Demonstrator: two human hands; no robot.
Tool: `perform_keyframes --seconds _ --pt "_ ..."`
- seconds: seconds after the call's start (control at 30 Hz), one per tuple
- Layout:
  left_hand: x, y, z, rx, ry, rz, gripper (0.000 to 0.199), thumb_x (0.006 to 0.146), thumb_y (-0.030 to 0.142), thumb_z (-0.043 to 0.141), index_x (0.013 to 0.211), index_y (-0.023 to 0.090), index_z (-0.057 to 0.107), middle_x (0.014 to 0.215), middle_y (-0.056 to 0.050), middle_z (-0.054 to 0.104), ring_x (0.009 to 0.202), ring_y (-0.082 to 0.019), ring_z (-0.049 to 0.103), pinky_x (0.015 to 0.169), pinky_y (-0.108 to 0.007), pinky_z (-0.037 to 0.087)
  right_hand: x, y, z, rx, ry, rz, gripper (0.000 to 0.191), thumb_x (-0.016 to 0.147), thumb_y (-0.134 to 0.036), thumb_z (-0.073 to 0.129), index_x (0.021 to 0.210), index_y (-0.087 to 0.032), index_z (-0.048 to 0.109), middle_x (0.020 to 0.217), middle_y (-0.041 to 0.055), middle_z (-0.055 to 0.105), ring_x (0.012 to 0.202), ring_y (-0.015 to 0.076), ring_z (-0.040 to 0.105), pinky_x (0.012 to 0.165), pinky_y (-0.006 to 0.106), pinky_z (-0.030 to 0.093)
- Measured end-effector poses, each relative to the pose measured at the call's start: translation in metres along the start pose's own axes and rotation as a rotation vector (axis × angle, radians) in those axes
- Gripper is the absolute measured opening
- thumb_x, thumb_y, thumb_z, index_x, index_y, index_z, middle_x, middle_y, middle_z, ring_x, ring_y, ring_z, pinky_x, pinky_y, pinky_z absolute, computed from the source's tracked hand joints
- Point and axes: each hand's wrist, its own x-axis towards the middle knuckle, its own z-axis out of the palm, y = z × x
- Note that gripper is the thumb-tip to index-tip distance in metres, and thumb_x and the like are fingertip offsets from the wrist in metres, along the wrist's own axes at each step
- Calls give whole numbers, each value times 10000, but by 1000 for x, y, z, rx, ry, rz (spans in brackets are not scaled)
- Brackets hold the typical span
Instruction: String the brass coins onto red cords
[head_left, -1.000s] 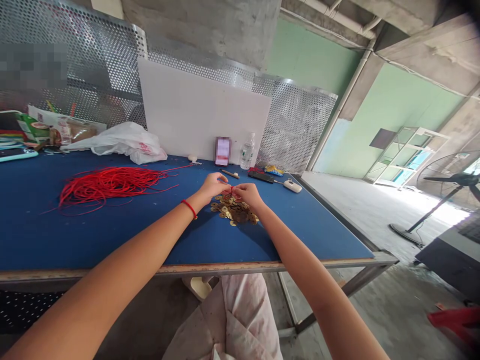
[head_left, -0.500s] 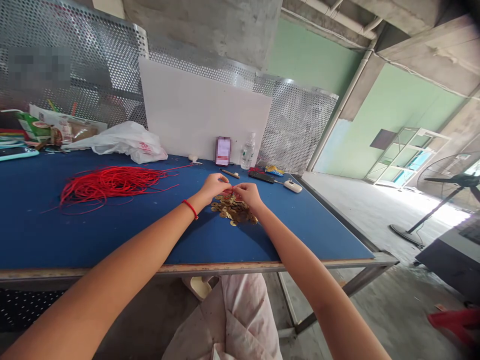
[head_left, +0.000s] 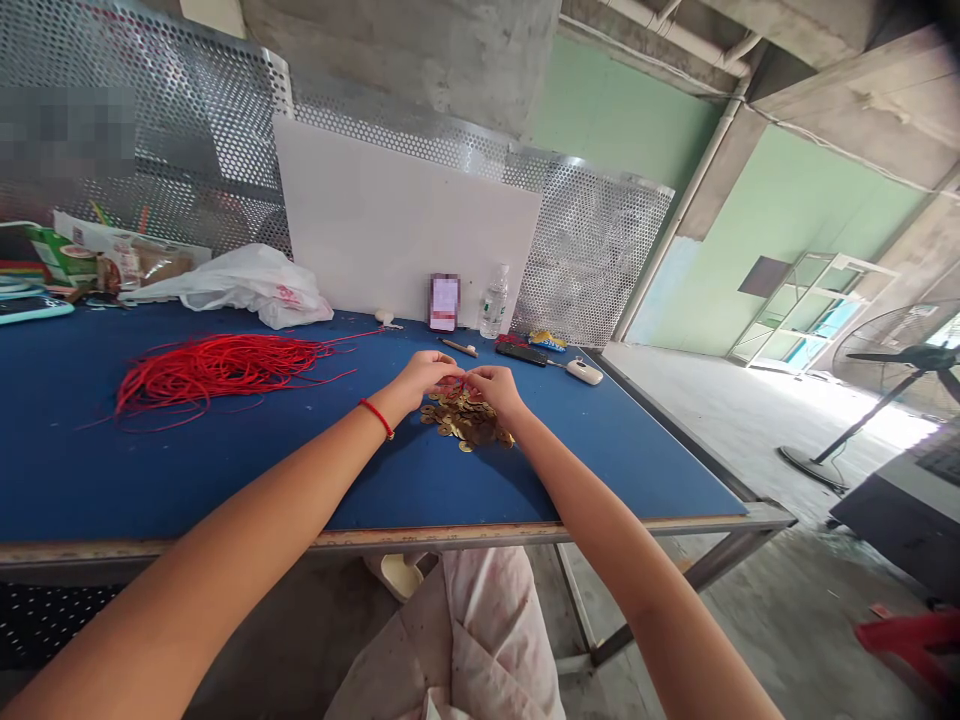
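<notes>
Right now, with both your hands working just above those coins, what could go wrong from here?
Your left hand and right hand sit low over the pile of gold-coloured coins, so a slip of a wrist could perhaps knock it and scatter coins across the blue table. The loose bundle of red cord also has stray ends trailing over the tabletop, which might snag or tangle if a strand is pulled from it.

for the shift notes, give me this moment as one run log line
left hand: pinching red cord | right hand: pinching red cord | below hands: coins on blue table
</notes>
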Motion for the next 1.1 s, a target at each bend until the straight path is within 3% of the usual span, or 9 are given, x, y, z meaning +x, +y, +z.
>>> perform_keyframes --seconds 0.33,0.5,0.7,1.1 --pt "10 -4 -5 -82 54 6 301 506 126 826 706 149 602 693 -26 652 688 -155 620 660 -272 486 -3 -9 0 102 8 80 122 714 -220 654 618 -146 650 519 -38 535 515 74 481 547 214 461" --pt "3 -1 -4 -24 -20 5 294 504 181 852 690 140 628 710 -33 659 687 -158 626 668 -274 480 -2 -6 0 91 4 59 118 709 -216 664 617 -142 654 528 -36 547 512 67 483 548 203 455" --pt "4 -1 -3 -29 -8 -11 306 494 117 847 668 146 596 653 -28 647 653 -164 639 670 -281 496 -1 -4 -1 66 2 59 131 715 -223 660 608 -148 651 530 -37 546 518 71 488 557 210 459" --pt "9 -5 -6 -100 -66 -101 360 392 175 905 610 136 621 640 -24 652 644 -141 629 642 -255 484 -4 -10 0 66 7 80 129 725 -196 642 605 -147 644 522 -32 545 524 76 497 554 209 454"
